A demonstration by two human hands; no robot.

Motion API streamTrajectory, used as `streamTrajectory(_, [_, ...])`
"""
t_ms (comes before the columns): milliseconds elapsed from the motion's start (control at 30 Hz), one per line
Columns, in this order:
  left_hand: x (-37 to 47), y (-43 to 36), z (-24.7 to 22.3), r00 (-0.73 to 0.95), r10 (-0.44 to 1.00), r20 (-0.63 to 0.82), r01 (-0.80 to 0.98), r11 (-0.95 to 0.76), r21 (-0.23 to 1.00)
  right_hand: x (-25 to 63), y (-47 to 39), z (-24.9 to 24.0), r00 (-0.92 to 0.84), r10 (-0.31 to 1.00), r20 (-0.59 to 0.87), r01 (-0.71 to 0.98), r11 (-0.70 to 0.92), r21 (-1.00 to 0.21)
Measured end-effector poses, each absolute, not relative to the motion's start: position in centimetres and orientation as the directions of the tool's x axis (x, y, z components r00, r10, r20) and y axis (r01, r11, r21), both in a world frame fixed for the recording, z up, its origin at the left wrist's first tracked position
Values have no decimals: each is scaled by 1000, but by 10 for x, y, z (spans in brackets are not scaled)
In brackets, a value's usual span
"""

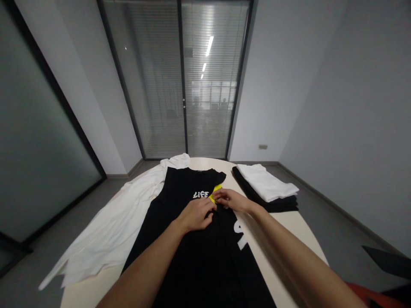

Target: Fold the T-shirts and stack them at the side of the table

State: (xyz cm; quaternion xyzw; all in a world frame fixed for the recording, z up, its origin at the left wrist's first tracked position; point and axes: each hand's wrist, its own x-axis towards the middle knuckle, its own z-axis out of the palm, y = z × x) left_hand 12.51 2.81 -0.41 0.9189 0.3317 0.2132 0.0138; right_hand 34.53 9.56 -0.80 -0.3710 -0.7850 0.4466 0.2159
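Observation:
A black shirt (192, 244) with white lettering and a yellow print (216, 188) lies spread on the table, its right part folded inward. My left hand (197, 214) rests on the shirt's upper middle, just below the lettering, with its fingers curled toward the yellow print. Coming in from the right, my right hand (230, 200) has its fingers bent at the folded part beside the yellow print. The two hands nearly meet there. Whether either one pinches fabric is hard to make out.
A white garment (118, 218) lies loosely along the table's left side and hangs over the edge. Folded black clothes (279, 206) with a folded white one (268, 182) on top sit at the right. The pale table (300, 226) has a rounded edge.

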Motion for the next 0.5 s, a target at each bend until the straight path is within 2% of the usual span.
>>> streamTrajectory(67, [127, 27, -2, 745, 580, 330, 575, -809, 123, 345, 90, -15, -622, 769, 146, 406, 476, -780])
streamTrajectory(133, [130, 25, 3, 774, 574, 269, 578, -813, 72, 342, 84, -18, -599, 760, 251, 486, 595, -640])
streamTrajectory(233, [137, 14, 11, 819, 543, 184, 554, -833, -10, 335, 77, -19, -588, 757, 285, 640, 650, -409])
streamTrajectory(300, [142, 1, 15, 866, 478, 148, 490, -870, -57, 333, 75, -19, -602, 753, 266, 686, 658, -310])
streamTrajectory(367, [147, -15, 16, 903, 404, 144, 419, -903, -92, 332, 76, -18, -606, 750, 264, 697, 661, -280])
streamTrajectory(500, [154, -38, 6, 939, 267, 219, 302, -942, -148, 334, 77, -17, -562, 770, 303, 703, 637, -316])
